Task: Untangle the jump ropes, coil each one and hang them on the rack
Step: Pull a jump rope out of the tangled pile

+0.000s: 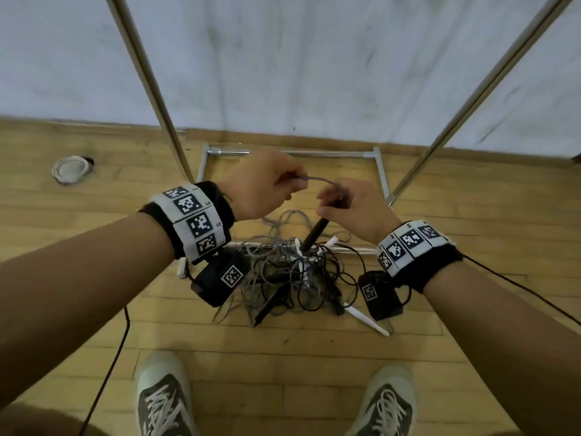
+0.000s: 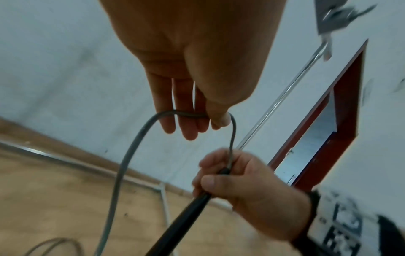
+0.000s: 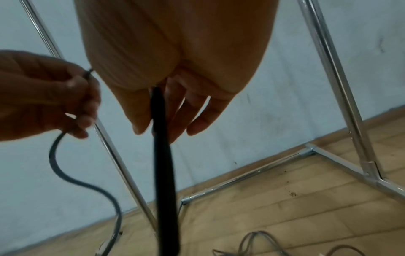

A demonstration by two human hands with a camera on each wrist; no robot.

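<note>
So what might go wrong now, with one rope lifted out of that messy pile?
The grey rope pinched by the left hand runs down into the tangled pile; pulling could tighten knots or drag other ropes up.

The right hand holds the black handle near its top only, so it might slip.

Loose loops lie just ahead of the shoes: a possible trip hazard.
</note>
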